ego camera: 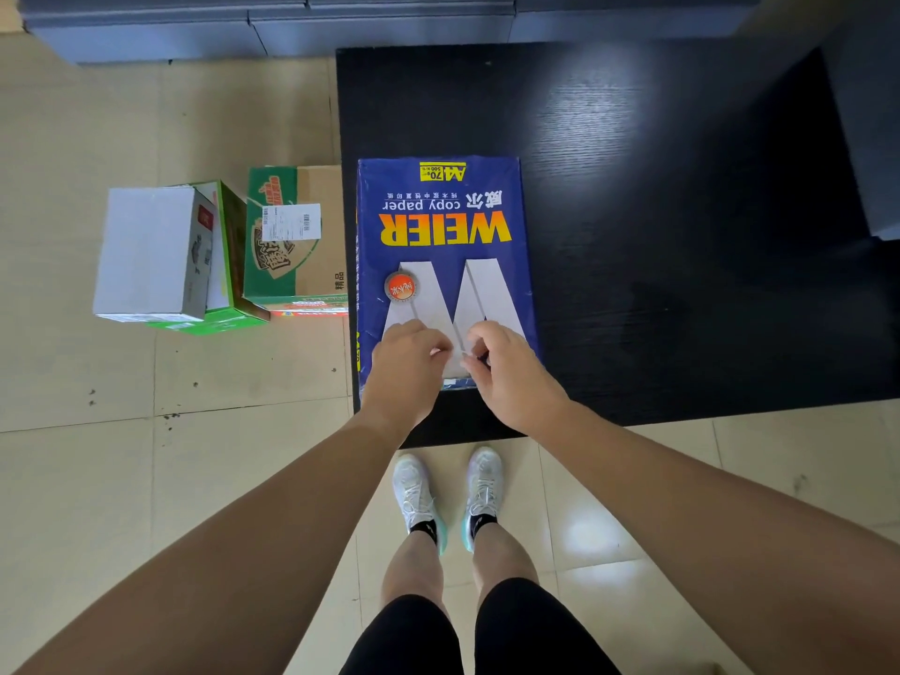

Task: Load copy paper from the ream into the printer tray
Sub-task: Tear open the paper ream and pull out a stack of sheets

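Note:
A blue ream of copy paper (440,236), printed with a large W and orange letters, lies flat on the black table (657,187) at its near left corner. My left hand (406,367) and my right hand (511,377) rest on the ream's near end. The fingers of both pinch the wrapper where a small tear shows white at the near edge. No printer tray is in view.
Cardboard boxes stand on the tiled floor left of the table: a white one (151,253), a green one (229,265) and a brown-green one (292,236). Grey cabinets (292,26) run along the back. A dark object (881,138) sits at the right edge.

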Tool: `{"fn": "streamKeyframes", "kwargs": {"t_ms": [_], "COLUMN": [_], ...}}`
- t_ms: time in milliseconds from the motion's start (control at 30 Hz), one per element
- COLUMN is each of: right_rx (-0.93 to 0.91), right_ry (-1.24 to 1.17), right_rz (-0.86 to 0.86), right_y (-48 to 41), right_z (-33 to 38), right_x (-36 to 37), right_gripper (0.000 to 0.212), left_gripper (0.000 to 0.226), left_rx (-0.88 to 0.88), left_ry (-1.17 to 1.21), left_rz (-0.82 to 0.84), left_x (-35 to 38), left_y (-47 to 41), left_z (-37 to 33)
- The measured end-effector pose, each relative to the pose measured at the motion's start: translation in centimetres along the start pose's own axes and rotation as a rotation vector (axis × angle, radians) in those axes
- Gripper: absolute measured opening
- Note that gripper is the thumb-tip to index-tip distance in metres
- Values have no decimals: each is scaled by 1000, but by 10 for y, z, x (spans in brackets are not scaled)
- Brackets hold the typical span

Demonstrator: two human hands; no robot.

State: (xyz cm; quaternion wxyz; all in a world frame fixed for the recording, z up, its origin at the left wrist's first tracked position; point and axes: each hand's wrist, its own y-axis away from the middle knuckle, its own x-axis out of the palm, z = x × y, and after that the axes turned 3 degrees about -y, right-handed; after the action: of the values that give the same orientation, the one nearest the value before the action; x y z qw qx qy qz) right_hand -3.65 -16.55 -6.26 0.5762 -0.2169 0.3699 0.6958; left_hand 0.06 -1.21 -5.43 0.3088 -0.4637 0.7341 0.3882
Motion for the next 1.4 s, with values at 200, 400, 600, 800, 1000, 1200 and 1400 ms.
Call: {"fn": "streamKeyframes", "kwargs": {"t_ms": [200, 400, 600, 800, 1000, 1200, 1400], "right_rx": [-12, 59, 32, 18, 44, 73, 38], "right_ry": [-52, -61, -104, -41, -50, -96, -135], "right_rz": [-80, -80, -9, -40, -26, -37, -60], "right_y": [-1, -2, 1, 1, 3, 9, 28], "right_z": [-8, -5, -12, -6, -6, -8, -1], "right_x": [-2, 5, -4, -2, -1, 5, 5], "right_gripper": [8, 6, 15, 3, 4, 17, 13], "left_gripper": [15, 5, 8, 11, 8, 7, 12], "left_rx": [2, -1, -33, -16, -45, -39, -71], "left_ry": [40, 109, 43, -7, 104, 141, 260], "left_rz": [12, 6, 28, 73, 52, 68, 105], "left_x": [3, 3, 9, 6, 1, -2, 1], "left_y": [0, -1, 1, 9, 9, 14, 34], "left_z": [3, 4, 2, 1, 0, 1, 6]}}
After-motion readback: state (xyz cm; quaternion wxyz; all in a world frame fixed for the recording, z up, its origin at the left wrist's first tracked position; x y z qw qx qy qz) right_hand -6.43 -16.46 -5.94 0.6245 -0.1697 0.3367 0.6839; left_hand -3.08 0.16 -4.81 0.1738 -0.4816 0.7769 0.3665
